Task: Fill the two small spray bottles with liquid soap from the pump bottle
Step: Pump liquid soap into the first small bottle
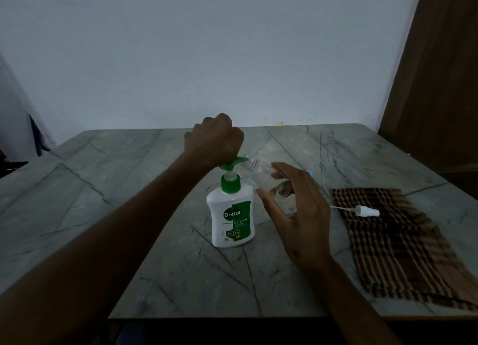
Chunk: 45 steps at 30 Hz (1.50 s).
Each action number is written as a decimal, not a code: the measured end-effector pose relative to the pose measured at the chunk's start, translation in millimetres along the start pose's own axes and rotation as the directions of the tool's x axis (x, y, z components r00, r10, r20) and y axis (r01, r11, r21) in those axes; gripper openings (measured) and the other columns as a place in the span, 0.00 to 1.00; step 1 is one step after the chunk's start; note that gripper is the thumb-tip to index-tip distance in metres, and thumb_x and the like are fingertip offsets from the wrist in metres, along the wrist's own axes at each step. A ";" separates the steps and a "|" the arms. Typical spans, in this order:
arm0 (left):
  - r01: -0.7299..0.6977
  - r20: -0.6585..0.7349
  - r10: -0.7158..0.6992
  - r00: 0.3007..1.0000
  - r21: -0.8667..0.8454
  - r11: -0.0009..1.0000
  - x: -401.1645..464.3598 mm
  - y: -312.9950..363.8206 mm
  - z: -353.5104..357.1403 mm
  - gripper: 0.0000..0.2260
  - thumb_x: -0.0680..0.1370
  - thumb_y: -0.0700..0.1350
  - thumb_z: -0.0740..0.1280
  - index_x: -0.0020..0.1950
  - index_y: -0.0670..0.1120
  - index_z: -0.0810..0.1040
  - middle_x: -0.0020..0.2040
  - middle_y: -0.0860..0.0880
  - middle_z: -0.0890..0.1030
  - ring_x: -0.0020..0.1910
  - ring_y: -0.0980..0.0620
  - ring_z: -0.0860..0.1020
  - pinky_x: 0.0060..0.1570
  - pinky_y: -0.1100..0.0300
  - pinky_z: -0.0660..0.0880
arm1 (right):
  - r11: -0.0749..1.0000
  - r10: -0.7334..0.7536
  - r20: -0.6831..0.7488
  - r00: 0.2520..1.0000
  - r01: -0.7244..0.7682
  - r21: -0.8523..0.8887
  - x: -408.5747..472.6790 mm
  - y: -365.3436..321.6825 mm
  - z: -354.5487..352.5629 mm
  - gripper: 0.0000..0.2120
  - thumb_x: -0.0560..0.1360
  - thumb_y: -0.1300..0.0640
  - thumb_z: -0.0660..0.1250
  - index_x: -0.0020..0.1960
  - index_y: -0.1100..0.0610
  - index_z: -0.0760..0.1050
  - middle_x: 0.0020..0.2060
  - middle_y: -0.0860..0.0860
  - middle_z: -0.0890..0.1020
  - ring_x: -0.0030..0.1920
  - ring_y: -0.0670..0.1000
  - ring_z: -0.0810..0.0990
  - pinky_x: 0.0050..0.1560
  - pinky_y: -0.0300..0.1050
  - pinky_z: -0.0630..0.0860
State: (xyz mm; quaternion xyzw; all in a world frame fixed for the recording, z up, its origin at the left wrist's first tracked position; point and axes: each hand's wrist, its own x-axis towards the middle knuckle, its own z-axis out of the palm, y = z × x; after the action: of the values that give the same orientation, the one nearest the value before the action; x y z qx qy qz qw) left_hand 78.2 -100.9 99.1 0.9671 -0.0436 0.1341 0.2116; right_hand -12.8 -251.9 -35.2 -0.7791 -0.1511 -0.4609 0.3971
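Observation:
A white pump bottle with a green label stands upright mid-table. My left hand is a closed fist whose underside presses on the green pump head. My right hand holds a small clear spray bottle between thumb and fingers. The bottle is tilted, its open mouth against the pump's nozzle, and a little liquid shows near its base. Its white spray cap with dip tube lies on a checked cloth. A small blue-tipped object peeks out behind my right hand; I cannot tell what it is.
The grey marble-pattern table runs back to a pale wall. The brown checked cloth covers the table's right side near the front edge. A brown wooden panel stands at the far right.

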 end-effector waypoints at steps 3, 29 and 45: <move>-0.007 -0.061 0.010 0.998 0.048 0.999 -8.4 1.6 4.6 0.09 0.79 0.42 0.60 0.39 0.44 0.70 0.39 0.46 0.76 0.37 0.48 0.74 0.53 0.44 0.76 | 1.000 0.010 0.012 1.000 -0.010 -0.008 -0.5 1.1 -0.9 0.23 0.75 0.56 0.76 0.67 0.56 0.75 0.56 0.48 0.80 0.49 0.36 0.75 0.53 0.25 0.69; -0.053 -0.172 0.042 0.984 -0.061 0.997 -9.7 1.3 3.1 0.09 0.74 0.44 0.63 0.36 0.41 0.73 0.33 0.46 0.77 0.32 0.45 0.75 0.38 0.51 0.75 | 0.997 0.055 0.060 0.997 -0.058 0.052 -1.9 9.7 7.6 0.20 0.77 0.50 0.74 0.66 0.53 0.75 0.55 0.43 0.80 0.55 0.40 0.78 0.67 0.62 0.72; -0.080 -0.198 0.076 0.977 -0.011 0.997 -13.1 4.7 -1.6 0.10 0.76 0.46 0.65 0.44 0.40 0.80 0.39 0.46 0.80 0.39 0.42 0.82 0.46 0.48 0.81 | 0.998 0.054 0.064 0.997 -0.055 0.021 -0.3 5.4 4.0 0.19 0.78 0.49 0.73 0.66 0.53 0.75 0.54 0.44 0.81 0.55 0.40 0.78 0.70 0.53 0.71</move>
State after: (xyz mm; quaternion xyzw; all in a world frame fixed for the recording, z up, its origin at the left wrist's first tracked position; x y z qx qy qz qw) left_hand 64.5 -104.1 98.7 0.9446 -0.0617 0.2371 0.2184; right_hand -7.4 -252.2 -39.1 -0.7926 -0.1476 -0.4234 0.4133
